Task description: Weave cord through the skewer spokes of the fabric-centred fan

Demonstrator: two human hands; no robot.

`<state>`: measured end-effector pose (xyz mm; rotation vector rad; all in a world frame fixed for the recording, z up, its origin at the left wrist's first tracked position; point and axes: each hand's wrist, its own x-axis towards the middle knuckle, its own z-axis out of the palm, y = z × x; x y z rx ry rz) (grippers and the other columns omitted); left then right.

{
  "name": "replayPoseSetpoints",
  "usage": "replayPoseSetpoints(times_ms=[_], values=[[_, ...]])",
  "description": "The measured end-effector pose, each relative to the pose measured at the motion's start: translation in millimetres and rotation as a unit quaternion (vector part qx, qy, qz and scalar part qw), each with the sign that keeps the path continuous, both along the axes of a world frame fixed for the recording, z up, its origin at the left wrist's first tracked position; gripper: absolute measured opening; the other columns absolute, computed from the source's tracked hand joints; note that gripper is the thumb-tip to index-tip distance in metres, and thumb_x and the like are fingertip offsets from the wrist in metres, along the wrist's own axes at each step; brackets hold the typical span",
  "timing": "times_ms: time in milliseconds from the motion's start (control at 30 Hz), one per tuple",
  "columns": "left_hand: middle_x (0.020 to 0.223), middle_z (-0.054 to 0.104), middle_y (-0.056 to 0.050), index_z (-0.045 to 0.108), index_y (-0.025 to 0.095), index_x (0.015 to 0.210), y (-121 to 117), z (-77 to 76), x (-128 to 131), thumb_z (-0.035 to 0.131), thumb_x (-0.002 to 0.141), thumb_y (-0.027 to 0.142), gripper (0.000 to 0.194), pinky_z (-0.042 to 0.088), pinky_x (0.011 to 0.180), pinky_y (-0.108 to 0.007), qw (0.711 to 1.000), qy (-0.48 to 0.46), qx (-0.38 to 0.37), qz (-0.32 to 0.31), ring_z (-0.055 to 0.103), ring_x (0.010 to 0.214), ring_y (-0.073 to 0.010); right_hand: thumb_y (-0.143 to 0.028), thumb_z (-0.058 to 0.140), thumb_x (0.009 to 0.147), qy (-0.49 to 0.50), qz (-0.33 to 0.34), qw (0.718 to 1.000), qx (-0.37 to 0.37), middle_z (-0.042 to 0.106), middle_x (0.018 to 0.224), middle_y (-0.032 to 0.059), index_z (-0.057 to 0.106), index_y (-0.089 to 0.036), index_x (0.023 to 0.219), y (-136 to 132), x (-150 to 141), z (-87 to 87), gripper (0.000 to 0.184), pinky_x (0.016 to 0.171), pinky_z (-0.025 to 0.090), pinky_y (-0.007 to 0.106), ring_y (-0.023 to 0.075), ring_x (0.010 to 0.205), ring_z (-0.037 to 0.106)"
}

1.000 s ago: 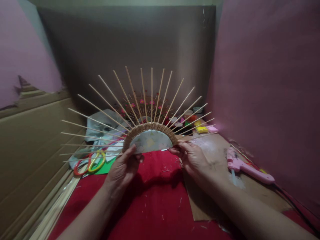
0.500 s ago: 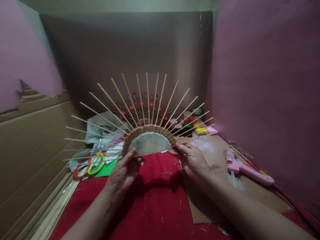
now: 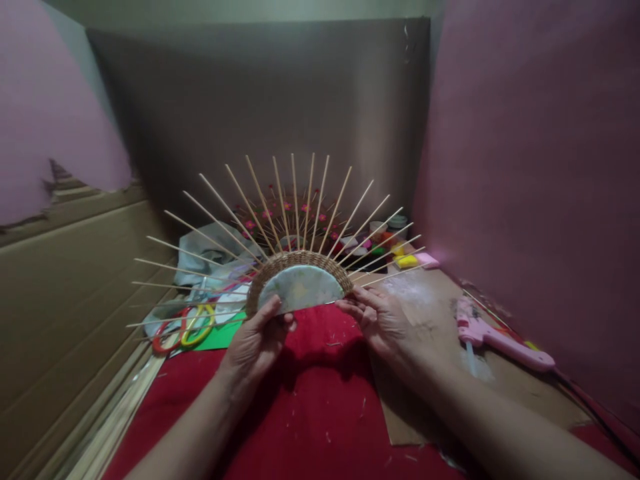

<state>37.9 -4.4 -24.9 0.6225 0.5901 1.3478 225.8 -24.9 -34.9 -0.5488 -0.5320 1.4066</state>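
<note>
A half-round craft piece [image 3: 300, 288] is held up above the red cloth [image 3: 310, 407]. It has a pale patterned centre, a braided brown rim [image 3: 299, 258] and several thin wooden sticks fanning outward from the rim. My left hand [image 3: 263, 337] grips its lower left corner, thumb in front and fingers behind. At the lower right corner, my right hand [image 3: 379, 319] pinches the rim end between thumb and fingers. Behind it stands a similar fan-shaped piece [image 3: 285, 210] decorated with pink flowers, partly hidden by the sticks.
On cardboard [image 3: 420, 333] at right lies a pink hot glue gun [image 3: 500, 341] with its cord. Scissors [image 3: 197, 327] with red and yellow handles rest on green paper [image 3: 220, 335] at left. Long wooden strips [image 3: 115, 413] line the left edge. Jars [image 3: 397, 225] and coloured pieces [image 3: 407, 261] sit at the back.
The craft piece's stick tips sit slightly lower in view, as the piece tilts a little. Both hands keep their hold; the whole view has shifted slightly.
</note>
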Motion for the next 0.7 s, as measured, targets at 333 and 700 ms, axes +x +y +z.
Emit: replayPoseSetpoints(times_ms=[333,700], values=[[0.061,0.059,0.0,0.06,0.012,0.072,-1.4,-3.3,1.9,0.063,0.068,0.005,0.008,0.048,0.044,-0.025,1.0,0.0,-0.005,-0.017,0.055,0.048,-0.0124,-0.014,0.074,0.06,0.004,0.002,1.0,-0.015,0.065,0.07,0.0018,0.065,-0.014,0.064,4.3,-2.2,-10.9,0.01,0.069,0.054,0.031,0.014,0.066,0.06],[0.072,0.064,-0.003,0.06,0.012,0.087,-4.8,-12.2,7.9,0.061,0.071,0.007,0.017,0.048,0.044,-0.023,0.999,0.01,-0.003,-0.051,0.055,0.048,-0.0097,-0.022,0.074,0.062,-0.021,0.08,0.997,0.007,0.069,0.075,0.0074,0.069,-0.008,0.074,-6.9,-11.0,-6.6,0.019,0.062,0.054,0.026,0.0153,0.065,0.063]])
